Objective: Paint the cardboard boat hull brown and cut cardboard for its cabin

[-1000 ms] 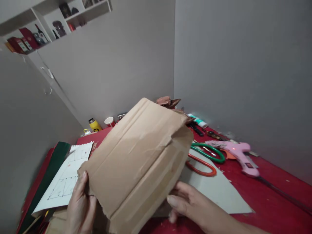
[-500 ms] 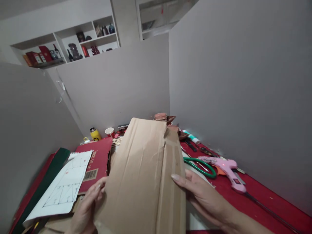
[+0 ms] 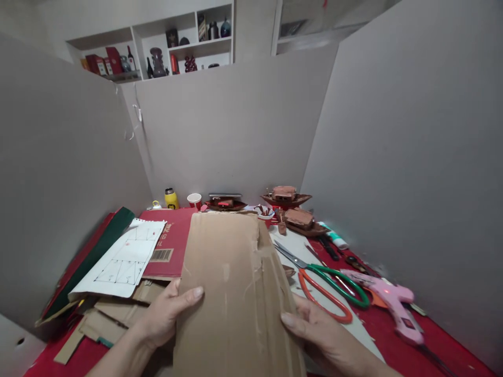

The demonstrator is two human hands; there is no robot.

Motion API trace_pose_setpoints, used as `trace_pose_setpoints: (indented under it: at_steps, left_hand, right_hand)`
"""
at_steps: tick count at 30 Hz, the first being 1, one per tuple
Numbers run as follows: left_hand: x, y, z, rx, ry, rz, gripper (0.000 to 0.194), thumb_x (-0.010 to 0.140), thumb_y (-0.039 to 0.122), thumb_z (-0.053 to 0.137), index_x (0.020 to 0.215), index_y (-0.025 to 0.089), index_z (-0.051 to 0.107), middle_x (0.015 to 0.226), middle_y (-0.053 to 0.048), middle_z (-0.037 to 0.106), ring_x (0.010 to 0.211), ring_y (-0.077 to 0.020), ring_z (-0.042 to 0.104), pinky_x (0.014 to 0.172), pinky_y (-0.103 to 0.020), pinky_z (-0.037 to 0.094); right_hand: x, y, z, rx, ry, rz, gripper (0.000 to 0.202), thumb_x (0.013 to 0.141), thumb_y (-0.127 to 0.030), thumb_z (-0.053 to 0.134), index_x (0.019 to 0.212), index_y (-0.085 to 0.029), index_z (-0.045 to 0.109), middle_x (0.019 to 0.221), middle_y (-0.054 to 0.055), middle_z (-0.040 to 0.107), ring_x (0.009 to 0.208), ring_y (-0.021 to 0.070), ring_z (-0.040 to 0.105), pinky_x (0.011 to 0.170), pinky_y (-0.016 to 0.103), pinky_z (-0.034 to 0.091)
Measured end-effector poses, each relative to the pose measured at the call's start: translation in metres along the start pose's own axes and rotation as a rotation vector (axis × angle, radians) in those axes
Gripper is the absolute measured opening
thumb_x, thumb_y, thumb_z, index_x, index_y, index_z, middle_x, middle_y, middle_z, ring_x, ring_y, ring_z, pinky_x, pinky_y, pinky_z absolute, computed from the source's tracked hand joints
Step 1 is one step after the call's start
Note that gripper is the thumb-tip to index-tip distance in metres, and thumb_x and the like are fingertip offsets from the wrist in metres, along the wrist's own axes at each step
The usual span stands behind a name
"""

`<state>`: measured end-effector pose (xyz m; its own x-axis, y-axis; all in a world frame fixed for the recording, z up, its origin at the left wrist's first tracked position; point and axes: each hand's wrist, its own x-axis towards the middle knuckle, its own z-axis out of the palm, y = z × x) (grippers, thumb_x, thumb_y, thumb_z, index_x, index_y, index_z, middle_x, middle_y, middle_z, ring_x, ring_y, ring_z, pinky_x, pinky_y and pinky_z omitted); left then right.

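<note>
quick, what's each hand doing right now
Left hand: closed on the left edge of the cardboard sheet, thumb on top.
Right hand: grips the sheet's right edge.

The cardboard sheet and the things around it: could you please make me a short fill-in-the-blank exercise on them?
1. Both hands, left hand and right hand, hold a sheet of ____.
2. The scissors have one green handle and one ____ handle.
3. The glue gun is ____ in colour.

Missing words: cardboard; orange; pink.
</note>
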<state>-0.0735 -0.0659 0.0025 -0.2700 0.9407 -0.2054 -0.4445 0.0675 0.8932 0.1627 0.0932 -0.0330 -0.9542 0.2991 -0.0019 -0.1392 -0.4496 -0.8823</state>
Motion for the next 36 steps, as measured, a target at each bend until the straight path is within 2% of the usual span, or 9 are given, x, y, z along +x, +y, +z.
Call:
trace_pose_setpoints:
  at_steps: [2,6,8,12,16,22,28,32,36]
  left_hand:
    - [0.001,-0.002,-0.001,-0.018,-0.015,-0.011,0.055,0.07,0.034,0.086,0.118,0.014,0.069,0.11,-0.018,0.076,0.098,-0.035,0.074,0.082,-0.042,0.058]
    - [-0.002,0.0,0.002,-0.039,0.04,0.015,0.052,0.072,0.03,0.085,0.119,0.014,0.069,0.104,-0.018,0.078,0.095,-0.0345,0.075,0.08,-0.041,0.06]
    - [-0.003,0.004,0.003,-0.058,0.114,0.052,0.049,0.073,0.029,0.084,0.118,0.013,0.07,0.101,-0.017,0.079,0.089,-0.032,0.076,0.076,-0.038,0.061]
    - [-0.003,0.016,0.001,-0.129,0.314,0.179,0.048,0.075,0.026,0.083,0.119,0.014,0.069,0.097,-0.012,0.08,0.077,-0.0252,0.077,0.07,-0.032,0.062]
    - [-0.001,0.022,0.001,-0.193,0.44,0.277,0.047,0.077,0.023,0.08,0.122,0.017,0.066,0.093,-0.009,0.08,0.072,-0.022,0.077,0.074,-0.032,0.063]
    - [0.0,0.019,0.002,-0.199,0.411,0.292,0.04,0.079,0.029,0.079,0.115,0.016,0.069,0.091,-0.009,0.08,0.076,-0.0231,0.077,0.077,-0.033,0.062]
    - [-0.008,0.028,-0.005,-0.133,0.307,0.224,0.051,0.064,0.029,0.087,0.11,0.012,0.073,0.079,-0.011,0.079,0.074,-0.0298,0.076,0.072,-0.037,0.061]
    - [-0.014,0.037,-0.008,-0.086,0.267,0.165,0.038,0.057,0.032,0.09,0.084,0.009,0.078,0.068,-0.015,0.077,0.063,-0.0316,0.074,0.061,-0.037,0.059]
    - [-0.016,0.035,-0.009,-0.075,0.297,0.16,0.027,0.06,0.022,0.089,0.078,0.005,0.078,0.058,-0.014,0.072,0.043,-0.026,0.066,0.045,-0.034,0.053]
  right_hand:
    - [0.0,0.0,0.004,0.033,-0.01,0.013,0.05,0.083,-0.042,0.074,0.127,-0.022,0.065,0.117,0.012,0.074,0.11,0.0277,0.069,0.103,0.044,0.046]
    - [-0.002,-0.001,0.01,0.077,0.093,0.041,0.047,0.076,-0.043,0.078,0.116,-0.019,0.07,0.107,0.011,0.077,0.102,0.0278,0.072,0.095,0.041,0.051]
    - [-0.004,-0.001,0.011,0.065,0.122,0.047,0.047,0.073,-0.044,0.08,0.111,-0.019,0.071,0.102,0.01,0.078,0.096,0.0275,0.073,0.09,0.039,0.052]
    - [-0.004,-0.003,0.01,-0.002,0.074,0.062,0.047,0.071,-0.045,0.082,0.109,-0.018,0.072,0.092,0.007,0.077,0.083,0.0225,0.072,0.083,0.035,0.053]
    - [-0.002,-0.003,0.009,-0.086,0.146,0.025,0.037,0.074,-0.046,0.08,0.097,-0.017,0.073,0.077,0.003,0.071,0.064,0.0141,0.063,0.059,0.024,0.05]
    - [-0.001,0.0,0.006,-0.143,0.334,-0.004,0.032,0.074,-0.046,0.082,0.08,-0.017,0.071,0.07,0.001,0.065,0.061,0.0116,0.06,0.054,0.022,0.049]
    - [-0.003,-0.006,0.006,-0.106,0.463,-0.026,0.035,0.07,-0.046,0.085,0.086,-0.019,0.07,0.064,-0.003,0.062,0.055,0.0092,0.055,0.052,0.02,0.046]
    - [-0.004,-0.008,-0.004,-0.209,0.414,-0.027,0.035,0.073,-0.048,0.082,0.088,-0.019,0.069,0.07,-0.002,0.064,0.057,0.0101,0.057,0.055,0.023,0.048]
    - [-0.001,-0.014,-0.018,-0.416,0.437,-0.101,0.038,0.08,-0.054,0.072,0.092,-0.019,0.066,0.069,-0.001,0.063,0.058,0.0138,0.06,0.056,0.028,0.051]
